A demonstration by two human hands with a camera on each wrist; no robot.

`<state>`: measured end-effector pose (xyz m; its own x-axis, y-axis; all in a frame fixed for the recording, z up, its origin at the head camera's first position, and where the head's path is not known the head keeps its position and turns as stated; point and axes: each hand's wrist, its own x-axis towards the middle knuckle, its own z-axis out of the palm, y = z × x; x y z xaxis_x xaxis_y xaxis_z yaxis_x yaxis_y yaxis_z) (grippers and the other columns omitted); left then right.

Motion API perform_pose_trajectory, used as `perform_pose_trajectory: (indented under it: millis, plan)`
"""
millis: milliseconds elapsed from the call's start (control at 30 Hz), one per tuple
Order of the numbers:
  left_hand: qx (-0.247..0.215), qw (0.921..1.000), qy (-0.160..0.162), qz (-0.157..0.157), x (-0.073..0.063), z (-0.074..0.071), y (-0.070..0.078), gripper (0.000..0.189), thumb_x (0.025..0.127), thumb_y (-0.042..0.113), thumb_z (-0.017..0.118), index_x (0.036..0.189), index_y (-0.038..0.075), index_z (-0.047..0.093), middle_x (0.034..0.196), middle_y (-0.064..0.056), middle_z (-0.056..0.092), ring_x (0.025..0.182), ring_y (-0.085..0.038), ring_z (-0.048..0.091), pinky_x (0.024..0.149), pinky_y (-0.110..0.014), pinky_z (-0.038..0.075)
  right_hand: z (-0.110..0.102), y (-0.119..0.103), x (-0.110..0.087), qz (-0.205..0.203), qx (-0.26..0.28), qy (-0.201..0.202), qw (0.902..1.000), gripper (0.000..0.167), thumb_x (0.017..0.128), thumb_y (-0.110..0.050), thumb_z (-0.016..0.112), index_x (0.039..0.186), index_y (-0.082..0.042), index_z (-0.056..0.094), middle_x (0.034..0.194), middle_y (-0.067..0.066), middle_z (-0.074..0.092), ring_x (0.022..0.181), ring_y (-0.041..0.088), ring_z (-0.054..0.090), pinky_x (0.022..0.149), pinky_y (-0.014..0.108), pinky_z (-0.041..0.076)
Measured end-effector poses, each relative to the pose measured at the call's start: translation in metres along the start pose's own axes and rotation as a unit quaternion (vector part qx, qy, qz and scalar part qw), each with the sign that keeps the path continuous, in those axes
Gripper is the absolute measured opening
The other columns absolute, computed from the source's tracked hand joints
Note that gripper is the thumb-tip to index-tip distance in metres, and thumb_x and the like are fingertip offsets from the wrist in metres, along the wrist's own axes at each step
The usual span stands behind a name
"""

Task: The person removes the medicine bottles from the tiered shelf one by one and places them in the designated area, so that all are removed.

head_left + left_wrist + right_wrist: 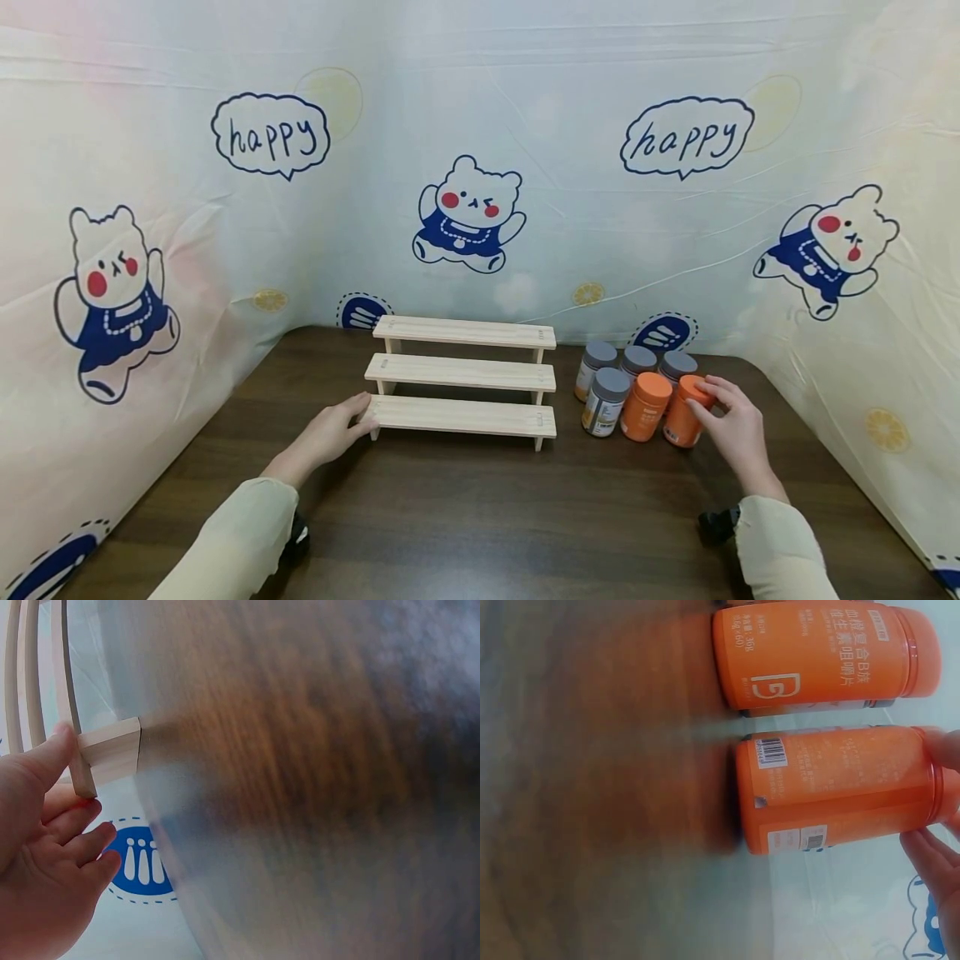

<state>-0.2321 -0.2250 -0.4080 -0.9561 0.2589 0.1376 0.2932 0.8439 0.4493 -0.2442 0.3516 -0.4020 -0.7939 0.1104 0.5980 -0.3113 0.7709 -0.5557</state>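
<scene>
A three-tier wooden step rack [465,415] stands at the middle of the table. My left hand [330,429] pinches the left end of its lowest board; in the left wrist view the thumb lies on one face of the board [66,690], with fingers behind it. On the right, my right hand [738,429] grips an orange bottle [679,423] around its cap and neck. That bottle [840,787] is upright, its barcode labels showing in the right wrist view. Beside it stands a second orange bottle [642,412], untouched.
Several grey-capped bottles [603,408] cluster behind and left of the orange ones, right of the rack. The dark wooden table [480,517] extends in front. A printed cloth backdrop [480,100] with bears encloses the back and sides.
</scene>
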Motion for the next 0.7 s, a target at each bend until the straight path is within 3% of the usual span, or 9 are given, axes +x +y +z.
perform_pose_trajectory:
  millis: [700]
  plan:
    - [0.004,0.9999,-0.009,-0.003,0.0024,0.0001,-0.0009,0.056,0.093,0.024,0.056,0.135,-0.009,0.039,0.137,-0.027,0.037,0.122,-0.042,0.038,0.097,-0.053,0.032,-0.0051,0.003,-0.0027,-0.002,0.021,-0.032,0.9993,0.029,0.082,-0.005,0.069,0.108,0.006,0.062,0.12,0.02,0.051,0.105,0.035,0.05,0.079,0.0,0.032]
